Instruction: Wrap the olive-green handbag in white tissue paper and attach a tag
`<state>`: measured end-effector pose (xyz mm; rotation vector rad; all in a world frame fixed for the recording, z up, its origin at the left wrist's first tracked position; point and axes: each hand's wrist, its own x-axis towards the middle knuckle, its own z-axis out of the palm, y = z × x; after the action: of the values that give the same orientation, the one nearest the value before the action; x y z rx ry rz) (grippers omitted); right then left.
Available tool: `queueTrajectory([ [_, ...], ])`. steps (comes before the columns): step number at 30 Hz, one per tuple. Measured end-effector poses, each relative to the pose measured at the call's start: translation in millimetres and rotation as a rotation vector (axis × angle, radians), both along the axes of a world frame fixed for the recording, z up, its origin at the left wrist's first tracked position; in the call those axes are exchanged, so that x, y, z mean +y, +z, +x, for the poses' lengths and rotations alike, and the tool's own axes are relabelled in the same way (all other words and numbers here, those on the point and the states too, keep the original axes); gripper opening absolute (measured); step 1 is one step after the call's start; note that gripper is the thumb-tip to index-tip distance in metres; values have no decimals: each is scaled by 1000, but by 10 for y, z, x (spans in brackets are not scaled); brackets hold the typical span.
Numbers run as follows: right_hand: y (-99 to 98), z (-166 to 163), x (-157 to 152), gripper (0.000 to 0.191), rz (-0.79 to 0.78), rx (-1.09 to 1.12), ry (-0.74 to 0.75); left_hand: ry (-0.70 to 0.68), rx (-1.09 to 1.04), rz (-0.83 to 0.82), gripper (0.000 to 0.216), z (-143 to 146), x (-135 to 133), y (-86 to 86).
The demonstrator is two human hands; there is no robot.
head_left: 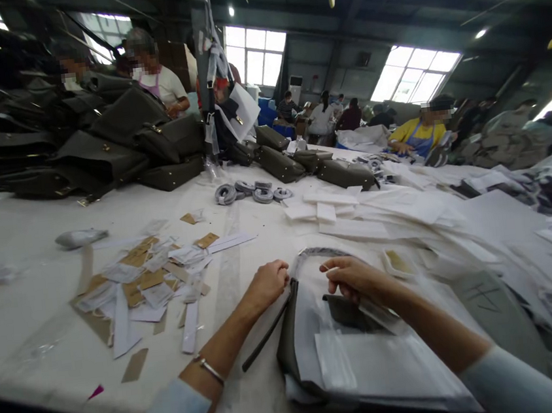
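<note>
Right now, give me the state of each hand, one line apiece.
Left hand: closed in a fist at the edge of the dark bag.
Right hand: fingers curled, pinching the bag's handle.

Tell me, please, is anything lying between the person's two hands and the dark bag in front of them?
Nothing visible does. The left hand already rests at the dark bag's top edge, and the right hand lies on its paper-wrapped front.
</note>
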<state>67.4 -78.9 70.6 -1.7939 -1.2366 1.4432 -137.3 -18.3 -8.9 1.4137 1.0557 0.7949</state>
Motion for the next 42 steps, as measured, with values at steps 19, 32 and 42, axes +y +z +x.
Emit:
queueTrajectory([
  [19, -453, -1, 496, 36, -345, 518, 350, -18, 196, 281, 10, 39, 62, -6],
  [32, -266, 135, 232, 50, -57, -119, 357, -28, -38, -10, 17, 40, 84, 67],
  [42, -284, 158, 150, 17, -39, -148, 196, 98, -298, -161, 19, 22, 68, 121],
])
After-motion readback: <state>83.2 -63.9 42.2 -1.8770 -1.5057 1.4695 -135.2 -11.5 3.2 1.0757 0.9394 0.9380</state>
